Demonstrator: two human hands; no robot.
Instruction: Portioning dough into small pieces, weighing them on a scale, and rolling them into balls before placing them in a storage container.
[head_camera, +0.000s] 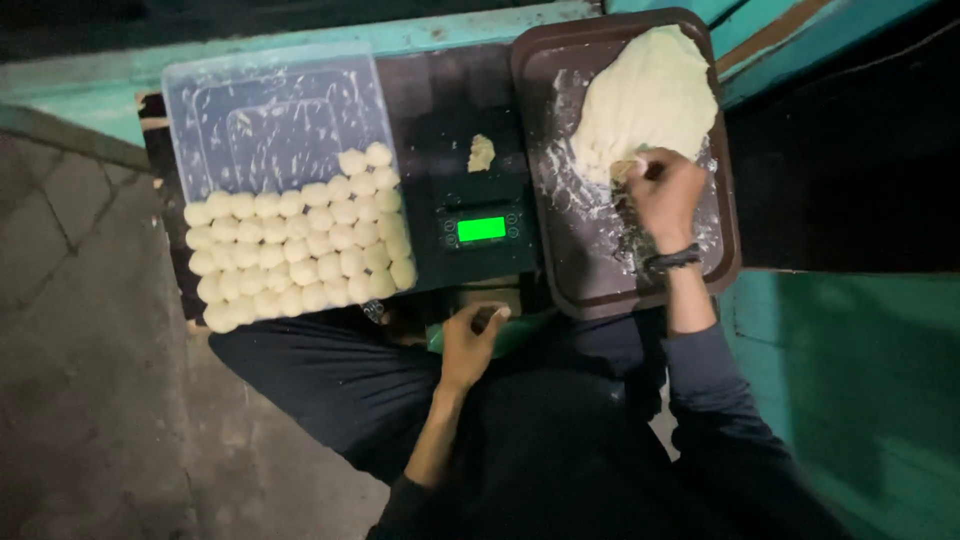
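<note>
A big slab of pale dough (645, 95) lies on a floured dark brown tray (580, 270). My right hand (665, 190) pinches the slab's near edge, fingers closed on the dough. A small dough piece (481, 152) rests on a black digital scale (470, 160) with a lit green display (481, 229). My left hand (472, 335) sits below the scale by my lap, fingers curled around something I cannot make out. Several rolled dough balls (300, 245) fill the near part of a clear plastic container (270, 110).
A teal ledge (300, 45) runs behind the container and scale. Stone paving (80, 350) lies to the left. A teal wall or panel (860, 370) stands to the right. My dark-clothed lap (540, 430) fills the bottom centre.
</note>
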